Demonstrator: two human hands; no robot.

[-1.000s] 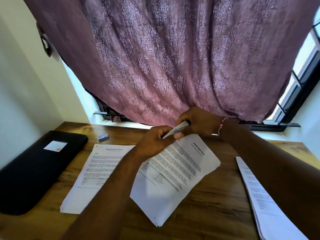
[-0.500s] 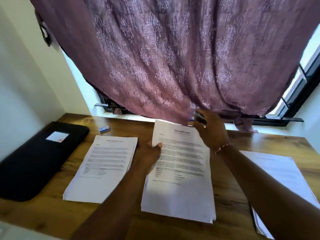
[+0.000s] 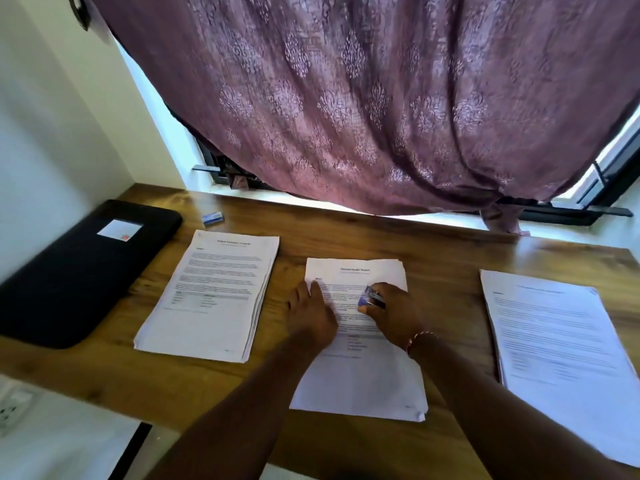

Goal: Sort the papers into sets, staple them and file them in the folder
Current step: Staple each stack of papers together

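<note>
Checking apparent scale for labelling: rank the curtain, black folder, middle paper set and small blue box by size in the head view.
1. curtain
2. black folder and middle paper set: look alike, unranked
3. small blue box

Mauve patterned curtain [image 3: 346, 98] (over window [image 3: 614, 157]), wooden desk [image 3: 443, 271]

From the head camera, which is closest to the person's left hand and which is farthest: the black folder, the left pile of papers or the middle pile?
1. Middle pile: the left hand rests on its left edge.
2. Left pile: just beside the hand, on its left.
3. Black folder: farthest off to the left, beyond that pile.
</note>
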